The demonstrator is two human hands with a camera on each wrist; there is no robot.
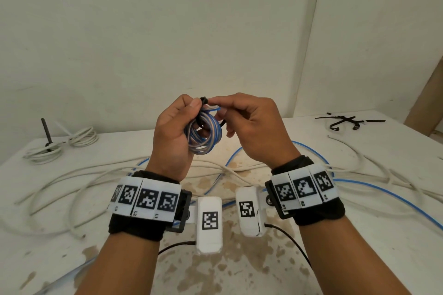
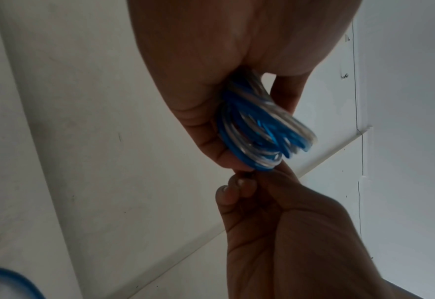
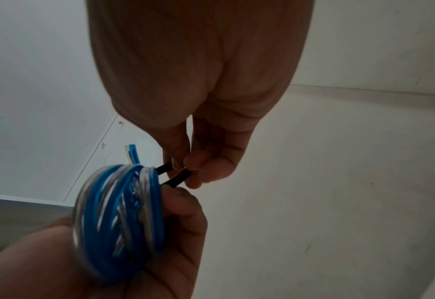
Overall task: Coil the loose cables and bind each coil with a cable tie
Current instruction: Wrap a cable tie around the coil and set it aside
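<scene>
I seem to be working in a bare utility room or makeshift workshop: plain whitewashed walls [image 1: 191, 31] meet in a corner at the far right, with nothing hung on them. The white table [image 1: 359, 235] in front of me is worn and blotched with brown stains where the paint has come away. Loose white cables [image 1: 84, 175] and blue cables [image 1: 383, 194] sprawl across it, a bound white coil [image 1: 82, 137] lies at the far left beside a dark upright peg [image 1: 45, 133], and black cable ties [image 1: 347, 121] are scattered at the far right.
</scene>
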